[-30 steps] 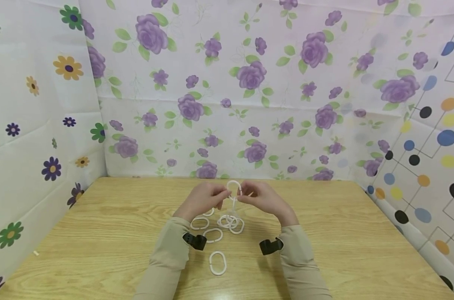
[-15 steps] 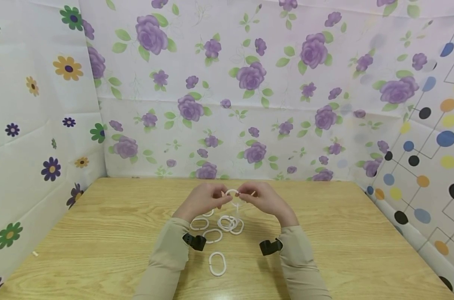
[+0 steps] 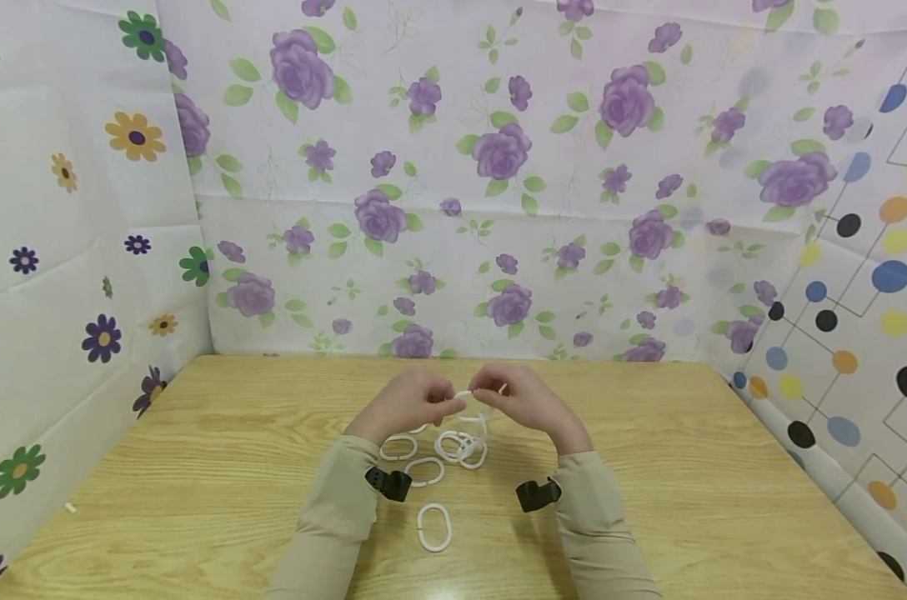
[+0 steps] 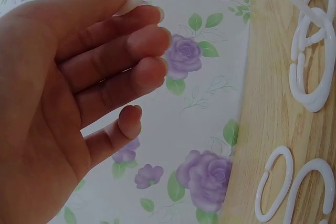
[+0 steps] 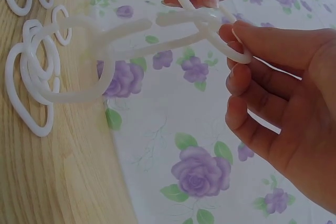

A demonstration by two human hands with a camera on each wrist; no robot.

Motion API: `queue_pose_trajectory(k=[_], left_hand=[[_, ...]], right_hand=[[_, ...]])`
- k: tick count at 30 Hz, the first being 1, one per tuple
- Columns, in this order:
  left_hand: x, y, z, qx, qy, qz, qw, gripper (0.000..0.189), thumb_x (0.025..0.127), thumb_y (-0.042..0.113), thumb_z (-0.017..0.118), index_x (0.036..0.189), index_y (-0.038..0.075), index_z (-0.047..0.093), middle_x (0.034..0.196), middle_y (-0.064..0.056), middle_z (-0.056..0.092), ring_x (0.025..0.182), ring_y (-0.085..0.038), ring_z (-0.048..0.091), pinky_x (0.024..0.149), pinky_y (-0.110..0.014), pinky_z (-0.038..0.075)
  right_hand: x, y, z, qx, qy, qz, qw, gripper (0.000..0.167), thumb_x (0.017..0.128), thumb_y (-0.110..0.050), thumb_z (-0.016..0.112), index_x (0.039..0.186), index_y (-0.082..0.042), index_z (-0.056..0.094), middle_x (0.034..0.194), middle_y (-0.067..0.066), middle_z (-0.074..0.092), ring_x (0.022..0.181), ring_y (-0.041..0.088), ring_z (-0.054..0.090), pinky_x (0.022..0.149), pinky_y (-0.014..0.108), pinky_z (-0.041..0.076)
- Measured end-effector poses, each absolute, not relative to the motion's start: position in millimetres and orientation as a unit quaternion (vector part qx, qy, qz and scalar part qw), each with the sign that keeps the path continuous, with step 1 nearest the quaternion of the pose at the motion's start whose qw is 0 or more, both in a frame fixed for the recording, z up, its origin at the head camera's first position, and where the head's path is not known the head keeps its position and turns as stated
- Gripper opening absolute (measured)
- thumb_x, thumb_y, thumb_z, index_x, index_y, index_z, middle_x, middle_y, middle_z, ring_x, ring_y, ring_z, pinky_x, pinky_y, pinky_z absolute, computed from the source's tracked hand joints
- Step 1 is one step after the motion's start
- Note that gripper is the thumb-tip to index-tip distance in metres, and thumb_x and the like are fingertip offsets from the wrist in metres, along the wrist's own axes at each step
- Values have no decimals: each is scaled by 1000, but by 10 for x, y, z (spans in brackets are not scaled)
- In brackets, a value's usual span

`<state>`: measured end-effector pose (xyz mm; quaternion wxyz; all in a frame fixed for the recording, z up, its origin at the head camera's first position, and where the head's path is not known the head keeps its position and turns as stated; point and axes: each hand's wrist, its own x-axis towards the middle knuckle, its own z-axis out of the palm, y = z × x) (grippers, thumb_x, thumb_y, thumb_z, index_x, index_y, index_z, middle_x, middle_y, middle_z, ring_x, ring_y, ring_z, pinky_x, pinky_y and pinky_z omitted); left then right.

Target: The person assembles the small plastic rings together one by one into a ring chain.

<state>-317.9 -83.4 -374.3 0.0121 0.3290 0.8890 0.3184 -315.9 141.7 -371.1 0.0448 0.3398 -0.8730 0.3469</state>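
Both hands meet over the table around one white oval plastic link (image 5: 239, 56). My left hand (image 3: 408, 404) pinches one end between thumb and index finger; the other fingers are loosely bent in the left wrist view. My right hand (image 3: 526, 402) pinches the other end the same way. Through the held link hangs a second white link (image 5: 173, 43), with a gap in its side. It hooks into a further link (image 5: 107, 72), and the chain runs down to a small heap of links (image 3: 453, 460) on the table. Fingertips partly hide the held link.
Several loose white links lie on the wooden table (image 3: 686, 483), among them a nearer oval link (image 3: 449, 527) and another link (image 3: 426, 485) beside the left wrist. A tiny white piece (image 3: 70, 507) lies far left. Patterned cloth (image 3: 453, 283) walls in the back and sides.
The held link has come down from a raised arch to a lower, flatter position between the hands. The hanging link has shifted right. The links lying on the table stay put.
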Motion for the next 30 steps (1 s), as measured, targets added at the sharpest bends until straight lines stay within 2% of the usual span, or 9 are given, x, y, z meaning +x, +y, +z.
queue_pose_trajectory(k=[5, 11, 17, 21, 25, 30], left_hand=[[-3191, -838, -3759, 335, 887, 315, 31, 29, 97, 35, 59, 72, 20, 64, 63, 1, 60, 55, -9, 49, 60, -26, 43], [-3180, -844, -3749, 340, 889, 306, 20, 29, 98, 33, 57, 74, 18, 64, 66, -7, 63, 53, -9, 45, 56, -25, 40], [-3175, -913, -3717, 311, 903, 297, 2, 27, 97, 32, 59, 74, 18, 62, 63, 3, 59, 55, -10, 48, 59, -27, 41], [-3181, -982, -3702, 293, 907, 302, -5, 27, 96, 33, 60, 75, 18, 63, 64, 2, 60, 56, -10, 49, 60, -27, 42], [-3192, -1023, -3695, 290, 905, 311, -10, 26, 96, 32, 61, 75, 17, 64, 64, 0, 62, 56, -10, 49, 58, -27, 41], [-3197, -1049, -3690, 284, 907, 310, -12, 25, 95, 30, 62, 75, 16, 65, 64, 3, 62, 57, -9, 52, 58, -27, 43]], right_hand=[[-3153, 1407, -3707, 340, -871, 352, 46, 10, 96, -16, 60, 100, -11, 68, 91, 5, 69, 79, 8, 59, 71, 25, 47], [-3146, 1401, -3703, 337, -871, 354, 41, 10, 96, -17, 60, 100, -11, 68, 92, 5, 69, 80, 9, 60, 70, 25, 48], [-3096, 1404, -3638, 338, -886, 313, 50, 11, 96, -14, 60, 104, -8, 66, 92, 2, 67, 82, 10, 60, 71, 25, 47], [-3021, 1384, -3549, 338, -895, 285, 53, 11, 95, -13, 61, 103, -7, 65, 91, 2, 67, 82, 10, 60, 73, 26, 48], [-2964, 1341, -3494, 337, -905, 255, 43, 9, 96, -16, 61, 102, -10, 63, 84, -1, 66, 74, 6, 58, 70, 24, 47], [-2899, 1265, -3460, 348, -908, 233, 32, 5, 96, -18, 61, 98, -13, 61, 76, -4, 63, 64, 3, 53, 63, 21, 45]])
